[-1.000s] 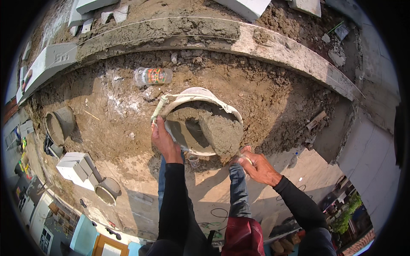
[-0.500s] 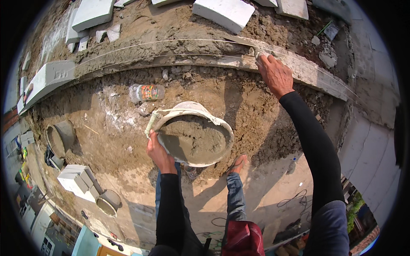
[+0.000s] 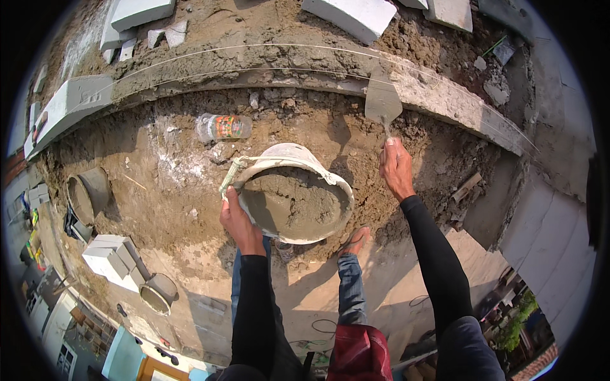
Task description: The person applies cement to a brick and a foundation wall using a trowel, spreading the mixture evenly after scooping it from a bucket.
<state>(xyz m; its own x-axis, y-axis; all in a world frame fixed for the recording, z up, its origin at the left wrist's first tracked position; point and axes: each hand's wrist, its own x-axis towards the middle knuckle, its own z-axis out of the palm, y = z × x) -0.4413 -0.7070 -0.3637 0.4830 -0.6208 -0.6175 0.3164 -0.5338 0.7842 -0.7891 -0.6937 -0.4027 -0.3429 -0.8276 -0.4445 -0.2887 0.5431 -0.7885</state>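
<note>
My left hand [image 3: 239, 221] grips the rim of a white bucket [image 3: 316, 172] that holds grey wet mortar [image 3: 289, 204] and tilts toward me. My right hand [image 3: 396, 168] holds a trowel [image 3: 382, 101] by its handle, the mortar-coated blade pointing up toward the concrete wall top [image 3: 445, 95]. A thin guide string [image 3: 254, 46] runs along above that wall. My legs in blue jeans and one sandalled foot [image 3: 356, 240] show below the bucket.
A plastic bottle [image 3: 222, 127] lies in the dirt left of the bucket. White blocks [image 3: 346, 14] lie beyond the wall, and more blocks [image 3: 108, 254] sit at the lower left beside two grey buckets [image 3: 89, 193] [image 3: 157, 293]. A drop-off lies to the right.
My right hand came back from the wall top toward the bucket, now with the trowel blade raised in view. The bucket stays held in my left hand, a little lower.
</note>
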